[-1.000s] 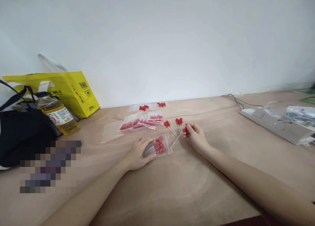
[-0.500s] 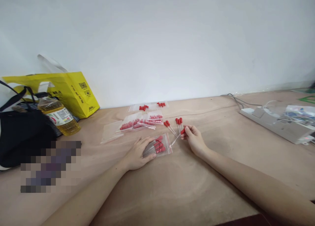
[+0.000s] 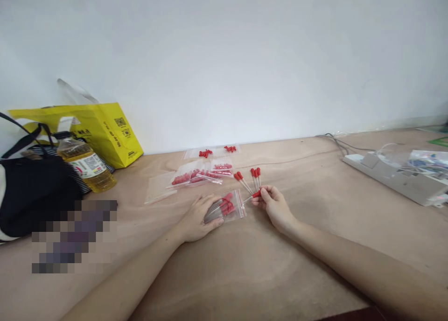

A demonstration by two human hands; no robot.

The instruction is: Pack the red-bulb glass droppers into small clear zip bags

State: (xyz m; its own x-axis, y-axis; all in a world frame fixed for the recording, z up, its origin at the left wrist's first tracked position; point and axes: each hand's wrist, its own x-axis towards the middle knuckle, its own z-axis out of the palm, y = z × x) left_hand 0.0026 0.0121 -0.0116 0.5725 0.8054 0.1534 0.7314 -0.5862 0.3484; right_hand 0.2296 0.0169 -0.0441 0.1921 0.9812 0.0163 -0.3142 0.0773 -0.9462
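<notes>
A clear zip bag (image 3: 238,209) with several red-bulbed glass droppers inside lies flat at the middle of the table. My left hand (image 3: 198,218) grips its left end, thumb along the near edge and fingers over the far side. Between thumb and fingers, my right hand (image 3: 275,205) pinches a dropper (image 3: 257,194) by its red bulb. That dropper's glass tube points left, its tip at the bag's right, open-looking end; whether the tip is inside I cannot tell. Just beyond lie loose droppers (image 3: 255,173), fanned with their bulbs away from me.
Behind the left hand lie filled zip bags (image 3: 191,176) and a flat bag (image 3: 157,188). Farther back are red bulbs (image 3: 205,153) on bags. An oil bottle (image 3: 87,164), yellow bag (image 3: 115,139) and black bag (image 3: 42,190) stand left. A power strip (image 3: 388,176) lies right.
My right hand has moved slightly left and toward me, bringing the dropper closer to the bag's end. My left hand stays on the bag. The view has shifted slightly.
</notes>
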